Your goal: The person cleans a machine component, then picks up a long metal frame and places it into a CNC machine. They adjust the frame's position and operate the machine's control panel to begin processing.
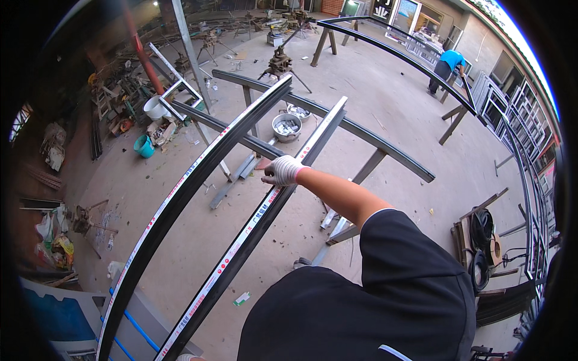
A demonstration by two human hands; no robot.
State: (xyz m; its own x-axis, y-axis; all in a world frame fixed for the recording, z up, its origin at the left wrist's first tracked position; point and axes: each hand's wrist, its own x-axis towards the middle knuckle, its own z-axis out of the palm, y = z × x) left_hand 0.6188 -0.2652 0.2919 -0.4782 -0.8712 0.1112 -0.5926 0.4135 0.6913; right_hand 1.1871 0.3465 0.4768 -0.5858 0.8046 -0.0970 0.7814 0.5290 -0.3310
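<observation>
My right hand [284, 171], in a white striped knit glove, reaches far forward with its fingers curled over a long black metal profile [241, 256]. White protective tape with red and dark print runs along that profile. A second black taped profile [174, 207] lies to its left, roughly parallel. Both rest at their far ends across the dark crossbars [394, 157] of a metal stand. A sliver of white glove, my left hand [190, 358], shows at the lower edge beside the nearer end of the right-hand profile; its fingers are hidden.
Tubs of metal parts [286, 128] sit on the floor beyond the stand. A teal bucket [144, 146] and scrap lie left. Far right, a person in blue [450, 60] bends by a long black frame [397, 57] on trestles. Coiled black strips [480, 225] lie right.
</observation>
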